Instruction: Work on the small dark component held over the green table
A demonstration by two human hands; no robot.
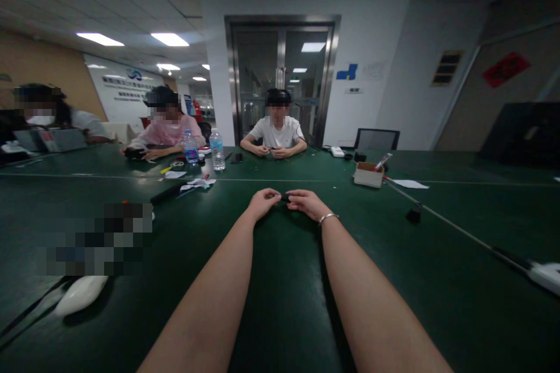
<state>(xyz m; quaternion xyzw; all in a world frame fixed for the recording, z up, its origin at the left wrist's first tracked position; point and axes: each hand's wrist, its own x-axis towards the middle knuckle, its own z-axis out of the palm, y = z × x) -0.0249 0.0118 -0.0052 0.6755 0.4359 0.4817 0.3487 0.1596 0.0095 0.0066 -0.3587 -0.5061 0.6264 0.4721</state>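
Observation:
Both my arms stretch forward over the dark green table. Between my fingertips is a small black object, too small to name. My left hand pinches its left end, thumb and fingers together. From the other side my right hand grips the right end, with a silver bracelet on that wrist. The two hands are close together, just above the tabletop, and the fingers cover much of the object.
Across the table sits a person in a white shirt. Two water bottles stand at the back left. A small cardboard box, a black block and a cable lie to the right. A white rounded object is at left.

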